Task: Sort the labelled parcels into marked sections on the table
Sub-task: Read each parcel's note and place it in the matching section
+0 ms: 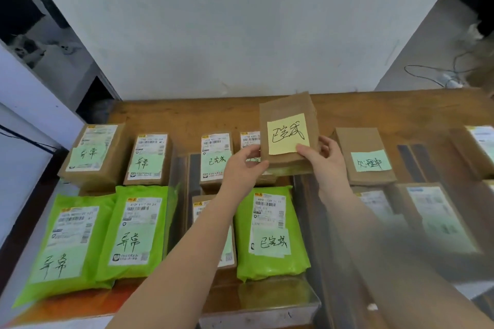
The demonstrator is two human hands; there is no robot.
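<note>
I hold a brown paper parcel [287,112] with a yellow handwritten note [288,137] above the middle of the wooden table [187,112]. My left hand [244,165] grips its lower left corner and my right hand [324,159] grips its lower right corner. Under it lie brown parcels with green notes [216,159]. Left of them sit two brown parcels [93,152] and two green bags [66,243]. A green bag [270,232] lies below the held parcel. At the right rests a brown parcel with a green note [366,157].
More brown parcels [433,219] lie at the right, partly blurred. Dark strips [193,168] run across the table between the groups. A white wall [240,35] stands behind the table. A cable [438,72] lies on the floor at the far right.
</note>
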